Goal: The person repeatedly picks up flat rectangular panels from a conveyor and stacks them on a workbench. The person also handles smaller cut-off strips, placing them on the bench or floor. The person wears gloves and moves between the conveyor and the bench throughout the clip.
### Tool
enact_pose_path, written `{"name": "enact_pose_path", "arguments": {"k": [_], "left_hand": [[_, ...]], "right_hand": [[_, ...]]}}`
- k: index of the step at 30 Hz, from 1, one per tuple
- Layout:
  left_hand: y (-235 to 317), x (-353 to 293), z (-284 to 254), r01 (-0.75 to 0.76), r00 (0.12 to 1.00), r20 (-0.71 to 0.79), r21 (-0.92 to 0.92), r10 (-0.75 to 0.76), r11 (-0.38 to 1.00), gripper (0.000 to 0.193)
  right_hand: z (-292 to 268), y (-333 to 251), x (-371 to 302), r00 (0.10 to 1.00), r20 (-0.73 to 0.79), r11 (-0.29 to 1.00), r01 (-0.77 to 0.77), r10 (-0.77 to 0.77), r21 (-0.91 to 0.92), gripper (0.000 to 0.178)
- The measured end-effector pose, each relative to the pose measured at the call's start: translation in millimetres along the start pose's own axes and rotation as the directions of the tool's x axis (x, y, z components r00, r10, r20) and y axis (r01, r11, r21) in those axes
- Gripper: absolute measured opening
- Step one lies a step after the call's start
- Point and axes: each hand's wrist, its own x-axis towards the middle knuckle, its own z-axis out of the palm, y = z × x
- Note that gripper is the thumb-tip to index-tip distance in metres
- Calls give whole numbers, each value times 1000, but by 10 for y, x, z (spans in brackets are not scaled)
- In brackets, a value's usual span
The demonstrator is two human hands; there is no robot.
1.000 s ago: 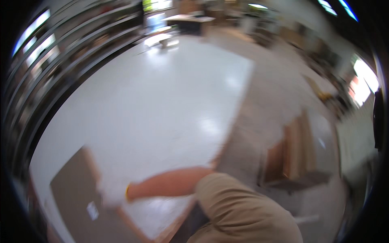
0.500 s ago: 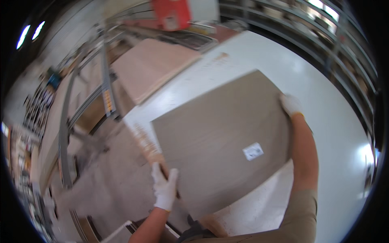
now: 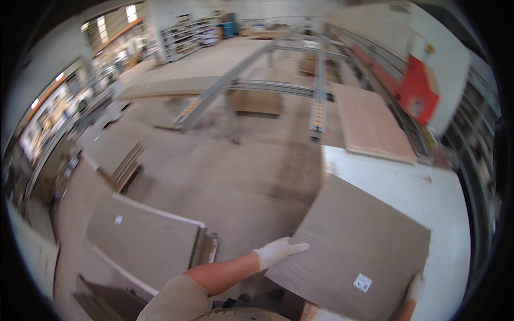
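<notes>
A grey-brown flat panel (image 3: 348, 230) with a small white label (image 3: 362, 282) is held between my hands. It lies over the white tabletop (image 3: 447, 214), and its left corner juts out past the table's edge above the floor. My left hand (image 3: 279, 251), in a white glove, grips the panel's left edge with the thumb on top and the other fingers hidden underneath. At the opposite edge, my gloved right hand (image 3: 415, 288) closes on the panel near its lower right corner; motion blurs it and its fingertips are partly hidden.
Low on the left stands a stack of similar labelled panels (image 3: 144, 235). Ahead are metal rails with rollers (image 3: 318, 101). A pinkish board (image 3: 372, 123) lies beyond the table, beside a machine with a red box (image 3: 420, 91). Shelving (image 3: 187, 40) lines the far wall.
My view has swung left, bringing the panel stack into sight. The panel has shifted left across the table and now overhangs its edge. Both hands still hold it.
</notes>
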Motion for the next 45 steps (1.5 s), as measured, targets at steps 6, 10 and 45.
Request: {"name": "enact_pose_path", "arguments": {"k": [6, 10, 45], "left_hand": [[-731, -389, -772, -62, 998, -9, 8, 62, 998, 92], [-1071, -755, -908, -92, 994, -59, -19, 91, 996, 96], [-3570, -8226, 808, -410, 25, -944, -309, -328, 858, 67]], "right_hand": [[-301, -832, -1497, 965, 244, 995, 80, -92, 61, 47], [-10, -1667, -1999, 869, 437, 964, 151, -235, 217, 48], [583, -4616, -6979, -369, 726, 673, 284, -581, 683, 60]]}}
